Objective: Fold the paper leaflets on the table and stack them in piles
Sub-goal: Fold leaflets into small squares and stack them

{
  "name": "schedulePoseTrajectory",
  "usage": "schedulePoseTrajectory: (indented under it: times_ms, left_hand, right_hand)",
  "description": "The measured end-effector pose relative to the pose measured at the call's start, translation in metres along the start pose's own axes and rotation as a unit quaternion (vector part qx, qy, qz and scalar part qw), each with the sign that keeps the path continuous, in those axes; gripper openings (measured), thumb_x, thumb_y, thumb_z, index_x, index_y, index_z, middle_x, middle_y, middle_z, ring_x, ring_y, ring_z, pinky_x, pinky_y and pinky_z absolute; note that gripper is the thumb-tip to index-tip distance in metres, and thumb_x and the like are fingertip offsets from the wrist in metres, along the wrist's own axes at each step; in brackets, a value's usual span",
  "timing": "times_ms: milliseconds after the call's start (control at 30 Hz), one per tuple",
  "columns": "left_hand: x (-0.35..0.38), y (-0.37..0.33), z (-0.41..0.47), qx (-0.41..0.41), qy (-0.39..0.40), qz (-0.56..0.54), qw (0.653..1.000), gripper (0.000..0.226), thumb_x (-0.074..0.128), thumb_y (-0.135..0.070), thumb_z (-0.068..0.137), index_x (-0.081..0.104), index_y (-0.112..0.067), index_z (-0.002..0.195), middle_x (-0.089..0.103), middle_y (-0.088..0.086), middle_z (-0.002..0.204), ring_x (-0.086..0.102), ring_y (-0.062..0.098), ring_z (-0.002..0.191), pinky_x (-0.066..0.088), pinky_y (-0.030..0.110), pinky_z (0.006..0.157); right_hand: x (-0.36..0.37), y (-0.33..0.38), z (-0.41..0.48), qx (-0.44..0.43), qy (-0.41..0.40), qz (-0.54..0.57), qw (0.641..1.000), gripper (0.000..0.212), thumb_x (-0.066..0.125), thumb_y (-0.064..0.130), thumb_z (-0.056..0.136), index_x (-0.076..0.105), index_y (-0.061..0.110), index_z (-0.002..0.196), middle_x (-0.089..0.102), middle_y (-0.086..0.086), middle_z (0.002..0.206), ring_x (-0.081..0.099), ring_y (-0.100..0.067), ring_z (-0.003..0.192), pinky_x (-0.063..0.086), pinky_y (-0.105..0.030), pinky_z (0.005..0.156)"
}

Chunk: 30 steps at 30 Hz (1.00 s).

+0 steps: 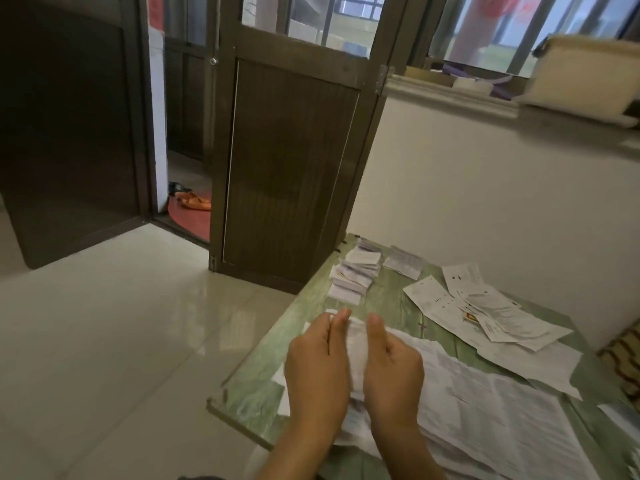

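- Nearest, the left hand (317,365) and the right hand (394,368) sit side by side over the near corner of the table (304,317), backs up, thumbs pointing away from the camera.
- Between them runs a narrow white leaflet (356,355), blurred. Each hand grasps one long edge of it with the thumb on top, and the fingers are hidden beneath.
- Under the hands and off to their right lie large unfolded sheets (491,400). They overlap, carry fine print, and cover much of the near half of the green marbled tabletop.
- Farther back on the right, open leaflets (485,306) are fanned loosely across one another. A small reddish-yellow patch shows among them, too small to tell what it is.
- Beyond the hands, near the table's far left edge, a pile of folded leaflets (356,275) stands in an untidy, slipping stack.
- Just beside that pile, on its right, lies a separate folded leaflet (403,263), apart from the fanned ones.
- Left of the table stretches a pale, glossy tiled floor (121,323).
- Past the table's far corner stands a dark brown door (294,168) with a gap at its left. In the gap, orange slippers (194,200) rest on a red mat (192,223).
- Farthest off, at the upper right, a cream box (585,74) sits on the window ledge (450,98).
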<state>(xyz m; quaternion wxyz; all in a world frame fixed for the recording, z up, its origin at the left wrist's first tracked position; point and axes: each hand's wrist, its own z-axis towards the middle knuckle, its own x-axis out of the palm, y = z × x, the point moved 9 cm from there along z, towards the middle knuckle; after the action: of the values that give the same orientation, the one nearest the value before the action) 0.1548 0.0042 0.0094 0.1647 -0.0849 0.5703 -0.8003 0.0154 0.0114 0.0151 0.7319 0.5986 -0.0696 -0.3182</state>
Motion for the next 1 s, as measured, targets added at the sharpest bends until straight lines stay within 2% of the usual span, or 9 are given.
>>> schedulePoseTrajectory:
  times_ms: [133,167,267,300,433,567,767,900,1000]
  left_hand:
    - [-0.002,-0.009,0.002,0.005,0.006,0.012,1.0,0.031,0.044,-0.036,0.094,0.053,-0.03,0.065,0.053,-0.005,0.054,0.052,0.008,0.054,0.039,0.023,0.046]
    - [-0.008,-0.006,0.005,-0.019,-0.012,-0.016,1.0,0.032,0.044,-0.036,0.095,0.053,-0.028,0.065,0.053,-0.005,0.056,0.053,0.007,0.053,0.039,0.021,0.045]
    - [-0.038,0.021,0.023,-0.119,-0.088,-0.095,0.984,0.037,0.041,-0.034,0.097,0.057,-0.009,0.075,0.061,0.001,0.074,0.062,0.007,0.067,0.048,0.017,0.046]
    - [-0.047,0.026,0.03,-0.13,-0.096,-0.096,0.982,0.037,0.04,-0.034,0.097,0.057,-0.007,0.077,0.062,0.001,0.078,0.063,0.008,0.071,0.05,0.018,0.048]
    - [-0.046,0.031,0.039,-0.136,-0.068,-0.094,0.984,0.035,0.043,-0.033,0.097,0.054,-0.013,0.07,0.064,-0.001,0.075,0.066,0.009,0.069,0.051,0.018,0.049]
    - [-0.024,0.02,0.024,-0.111,-0.046,-0.082,0.989,0.039,0.047,-0.032,0.095,0.051,-0.014,0.061,0.056,-0.002,0.056,0.056,0.005,0.048,0.041,0.017,0.042]
    - [-0.005,0.006,0.028,0.0,-0.003,-0.005,1.0,0.028,0.044,-0.035,0.096,0.061,-0.025,0.075,0.055,-0.006,0.057,0.052,0.01,0.051,0.042,0.029,0.049]
    - [0.0,-0.017,0.027,0.15,-0.025,0.135,0.979,0.035,0.039,-0.038,0.095,0.067,-0.019,0.088,0.057,-0.009,0.054,0.05,0.006,0.041,0.045,0.025,0.036]
    - [0.0,-0.007,0.033,0.098,-0.029,0.111,0.989,0.034,0.039,-0.036,0.098,0.067,-0.018,0.098,0.061,-0.004,0.063,0.056,0.012,0.052,0.049,0.031,0.046]
  right_hand:
    - [0.012,-0.02,-0.001,0.143,0.051,0.112,0.982,0.052,0.039,0.05,0.09,0.062,0.008,0.069,0.064,-0.01,0.061,0.06,-0.02,0.055,0.047,-0.025,0.05]
    - [0.013,-0.032,-0.001,0.213,0.075,0.179,0.957,0.044,0.042,0.043,0.094,0.063,0.01,0.074,0.062,-0.008,0.059,0.059,-0.016,0.051,0.045,-0.022,0.046]
    - [0.016,-0.045,-0.01,0.383,0.126,0.443,0.801,0.025,0.046,0.028,0.091,0.049,0.013,0.071,0.038,0.004,0.038,0.031,-0.005,0.026,0.022,-0.014,0.027]
    - [0.013,-0.043,-0.008,0.384,0.137,0.451,0.794,0.026,0.044,0.029,0.093,0.047,0.014,0.071,0.036,0.005,0.036,0.028,-0.004,0.025,0.02,-0.013,0.025]
    - [0.013,-0.001,0.004,0.148,0.175,0.156,0.961,0.035,0.037,0.043,0.096,0.057,0.015,0.1,0.062,0.0,0.072,0.052,-0.008,0.054,0.041,-0.018,0.045]
    - [0.041,0.027,0.004,-0.007,0.198,0.015,0.98,0.023,0.042,0.04,0.095,0.052,0.022,0.103,0.063,0.001,0.085,0.062,-0.002,0.064,0.045,-0.012,0.047]
    - [0.028,0.024,0.016,-0.119,0.041,-0.026,0.992,0.02,0.048,0.025,0.096,0.06,0.016,0.082,0.06,0.001,0.07,0.055,0.002,0.06,0.042,-0.012,0.05]
    - [0.03,0.002,0.031,-0.019,0.027,-0.011,0.999,0.034,0.042,0.026,0.099,0.051,0.019,0.067,0.047,0.005,0.058,0.047,-0.004,0.053,0.034,-0.013,0.044]
    - [0.039,-0.023,0.035,0.132,0.116,0.035,0.984,0.04,0.039,0.036,0.099,0.059,0.014,0.073,0.053,0.001,0.053,0.049,-0.009,0.045,0.032,-0.017,0.035]
